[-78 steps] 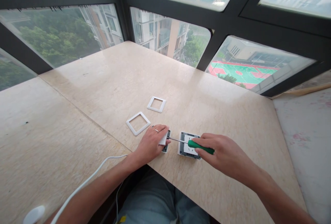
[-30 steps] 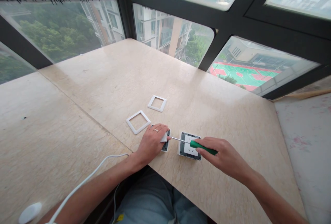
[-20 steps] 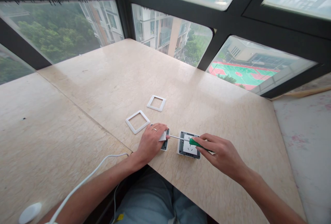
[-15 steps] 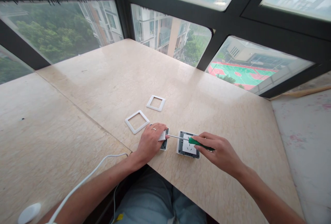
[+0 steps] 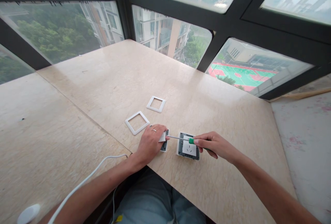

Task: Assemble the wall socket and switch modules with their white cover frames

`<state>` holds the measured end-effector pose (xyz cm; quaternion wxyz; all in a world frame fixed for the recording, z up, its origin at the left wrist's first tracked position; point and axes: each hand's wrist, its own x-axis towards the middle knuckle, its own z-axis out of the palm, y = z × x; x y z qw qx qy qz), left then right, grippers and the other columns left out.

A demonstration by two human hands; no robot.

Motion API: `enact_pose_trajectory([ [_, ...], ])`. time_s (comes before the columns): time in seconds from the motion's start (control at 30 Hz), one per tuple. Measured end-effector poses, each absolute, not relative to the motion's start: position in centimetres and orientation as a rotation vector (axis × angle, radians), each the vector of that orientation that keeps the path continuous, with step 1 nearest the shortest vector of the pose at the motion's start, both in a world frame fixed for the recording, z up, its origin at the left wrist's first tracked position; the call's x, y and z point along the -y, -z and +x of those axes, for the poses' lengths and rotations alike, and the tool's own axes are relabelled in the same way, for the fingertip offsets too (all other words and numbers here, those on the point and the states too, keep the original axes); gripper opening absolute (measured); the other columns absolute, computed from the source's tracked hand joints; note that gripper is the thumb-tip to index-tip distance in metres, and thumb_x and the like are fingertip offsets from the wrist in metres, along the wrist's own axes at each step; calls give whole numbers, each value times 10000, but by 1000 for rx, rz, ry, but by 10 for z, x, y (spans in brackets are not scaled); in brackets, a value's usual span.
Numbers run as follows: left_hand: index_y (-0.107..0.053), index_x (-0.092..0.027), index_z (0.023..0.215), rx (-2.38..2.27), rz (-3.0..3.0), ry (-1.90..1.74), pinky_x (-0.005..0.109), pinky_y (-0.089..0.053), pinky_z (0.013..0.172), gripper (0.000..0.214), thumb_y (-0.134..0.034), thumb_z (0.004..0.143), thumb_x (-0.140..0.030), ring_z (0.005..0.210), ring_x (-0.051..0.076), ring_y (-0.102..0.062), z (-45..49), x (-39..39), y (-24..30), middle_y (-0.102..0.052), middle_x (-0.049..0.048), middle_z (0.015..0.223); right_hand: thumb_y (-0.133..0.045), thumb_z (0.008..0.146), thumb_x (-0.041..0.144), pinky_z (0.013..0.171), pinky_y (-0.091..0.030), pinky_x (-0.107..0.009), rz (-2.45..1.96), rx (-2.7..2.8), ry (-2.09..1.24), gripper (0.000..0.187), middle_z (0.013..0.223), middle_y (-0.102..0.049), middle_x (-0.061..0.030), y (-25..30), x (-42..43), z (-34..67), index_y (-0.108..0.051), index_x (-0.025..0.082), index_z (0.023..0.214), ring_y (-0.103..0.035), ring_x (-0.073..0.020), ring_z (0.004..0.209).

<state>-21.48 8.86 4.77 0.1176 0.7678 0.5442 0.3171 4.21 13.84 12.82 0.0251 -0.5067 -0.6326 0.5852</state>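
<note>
My left hand (image 5: 152, 143) presses down on a small white and grey switch module (image 5: 164, 140) on the marble sill, fingers curled over it. My right hand (image 5: 214, 145) grips a green-handled screwdriver (image 5: 181, 138); its metal shaft points left, with the tip at the module's right edge. Under the shaft lies a grey wall socket (image 5: 188, 146) with a white centre, face up.
Two white square frames (image 5: 137, 122) (image 5: 156, 104) lie just beyond my left hand. A white cable (image 5: 85, 182) runs along my left forearm to a white oval piece (image 5: 28, 214) at the lower left. Dark window frames ring the beige marble sill (image 5: 108, 79).
My right hand has slid down the screwdriver handle and turned, so less green shows. The left hand and the module have stayed put.
</note>
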Motion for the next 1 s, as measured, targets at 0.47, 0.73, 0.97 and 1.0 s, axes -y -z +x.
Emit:
enact_pose_trajectory([
  [0.47,-584,-184,1081,-1605,2261,-945,430,-455,949,162,-564,923,-215,1071,246,-610,-216,-88,-46,-672,91,1128,-582,870,467,525,-432,-229,-1506,2174,-1474,346,862,-737,-50,-118,-137,47,-767,192,971,-594,-128,579],
  [0.73,-596,-185,1077,-1624,2225,-969,420,-464,953,165,-549,920,-208,1066,240,-617,-215,-87,-48,-679,91,1117,-524,940,429,706,-482,-281,-1269,2484,-914,345,964,-741,-84,-112,-123,50,-729,220,1122,-664,-190,800],
  [0.97,-585,-188,1077,-1618,2227,-962,423,-456,948,159,-546,925,-206,1059,242,-616,-214,-87,-49,-680,86,1119,-504,960,396,747,-478,-267,-1213,2571,-735,313,996,-731,-77,-106,-126,53,-719,252,1136,-675,-190,853],
  [1.0,-583,-189,1078,-1619,2225,-960,423,-454,947,157,-545,926,-204,1061,242,-615,-214,-87,-49,-679,86,1121,-508,959,393,757,-477,-271,-1209,2571,-734,310,998,-732,-78,-106,-127,53,-722,249,1131,-675,-192,856],
])
